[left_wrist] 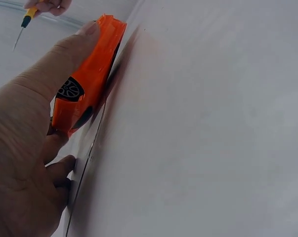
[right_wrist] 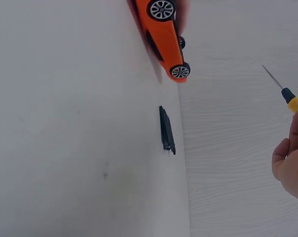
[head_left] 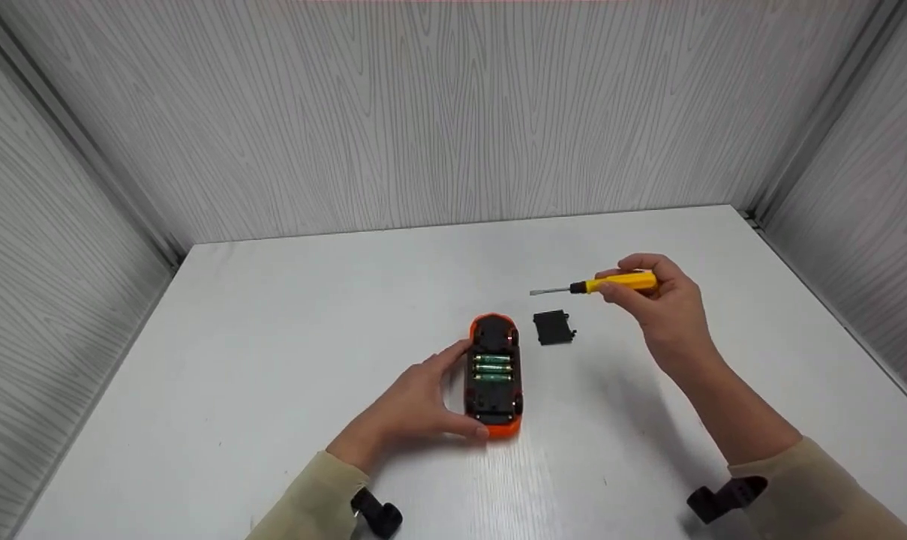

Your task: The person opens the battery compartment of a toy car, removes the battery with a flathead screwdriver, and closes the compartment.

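Note:
An orange toy car (head_left: 503, 430) lies upside down on the white table, its black underside facing up. Three green batteries (head_left: 493, 368) sit side by side in its uncovered battery compartment. My left hand (head_left: 415, 397) grips the car from the left, thumb at the near end and fingers along the far side; the left wrist view shows the thumb pressed on the orange body (left_wrist: 93, 69). Above the table to the right, my right hand (head_left: 663, 307) holds a screwdriver (head_left: 626, 282) by its yellow handle, the metal shaft pointing left. Below the shaft lies a black battery cover (head_left: 554, 328).
The white table (head_left: 288, 322) runs back to a wood-grain panel (head_left: 438, 112). Similar panels (head_left: 48, 225) stand at both sides. Black wrist-worn devices (head_left: 378, 515) show at each sleeve.

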Demonstrator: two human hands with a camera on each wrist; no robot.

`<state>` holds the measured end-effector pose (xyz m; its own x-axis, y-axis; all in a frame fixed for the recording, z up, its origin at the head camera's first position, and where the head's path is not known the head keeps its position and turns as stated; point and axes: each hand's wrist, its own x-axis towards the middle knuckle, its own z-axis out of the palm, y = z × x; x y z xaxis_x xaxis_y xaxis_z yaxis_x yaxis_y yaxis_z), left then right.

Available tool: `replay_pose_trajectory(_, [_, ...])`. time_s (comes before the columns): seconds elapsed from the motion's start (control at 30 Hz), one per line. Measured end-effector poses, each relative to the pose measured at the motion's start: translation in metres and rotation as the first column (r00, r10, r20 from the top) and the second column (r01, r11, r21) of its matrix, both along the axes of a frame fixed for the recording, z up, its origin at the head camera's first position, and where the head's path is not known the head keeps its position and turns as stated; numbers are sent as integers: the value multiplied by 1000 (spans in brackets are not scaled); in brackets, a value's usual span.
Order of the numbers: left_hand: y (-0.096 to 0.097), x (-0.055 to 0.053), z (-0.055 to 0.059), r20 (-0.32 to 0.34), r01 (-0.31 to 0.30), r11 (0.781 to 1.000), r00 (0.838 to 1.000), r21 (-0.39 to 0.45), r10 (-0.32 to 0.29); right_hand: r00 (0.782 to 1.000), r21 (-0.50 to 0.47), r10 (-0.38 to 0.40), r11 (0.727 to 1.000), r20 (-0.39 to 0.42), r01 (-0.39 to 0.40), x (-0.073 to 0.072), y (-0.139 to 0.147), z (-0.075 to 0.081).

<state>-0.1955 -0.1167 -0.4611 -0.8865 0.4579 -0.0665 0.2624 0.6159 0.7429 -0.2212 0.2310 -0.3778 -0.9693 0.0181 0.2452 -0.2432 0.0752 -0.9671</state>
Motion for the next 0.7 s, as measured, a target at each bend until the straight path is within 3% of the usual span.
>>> replay_pose_trajectory(0.2, [1,1,0,-10,-5,1000,1000,5,5,999,-31,4,999,-41,-5,1,-12,6])
replay_pose_trajectory(0.5, [4,3,-1,-30,-4,1000,1000,17,4,988,67,89,995,-128,-81,2,-22,0])
replay_pose_trajectory(0.7, [4,5,0,-37,-6,1000,999,14,6,984,132,137,984,-117,-122,8,-26,1])
